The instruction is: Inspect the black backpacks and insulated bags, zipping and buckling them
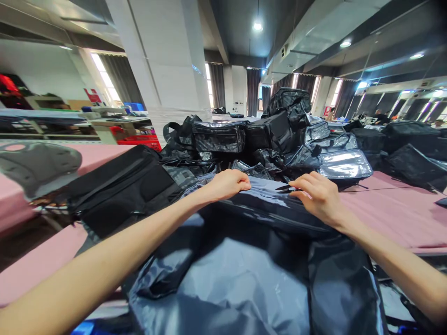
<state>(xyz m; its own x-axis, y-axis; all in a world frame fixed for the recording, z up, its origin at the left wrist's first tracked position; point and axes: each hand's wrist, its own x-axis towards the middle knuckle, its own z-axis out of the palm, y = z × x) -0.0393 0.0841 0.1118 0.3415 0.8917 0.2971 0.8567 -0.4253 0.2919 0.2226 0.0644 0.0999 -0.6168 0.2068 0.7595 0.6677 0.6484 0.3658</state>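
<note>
A large black bag (244,279) gapes toward me, its shiny grey-blue lining showing inside. My left hand (226,184) is closed in a pinch on the far edge of this bag, where a strip of greyish fabric (258,188) lies along the rim. In my right hand (319,195) is a pair of thread snips (285,189), the dark pointed blades aimed left over that strip. Fingers wrap round the handle part and hide most of it. A short gap separates the blade tips from my left hand.
Piled black bags (220,137) stand just beyond, with more bags (415,139) on the right. Another black bag (122,190) lies at my left on the pink-covered table (391,209). A grey chair back (38,163) and a white pillar (167,60) rise on the left.
</note>
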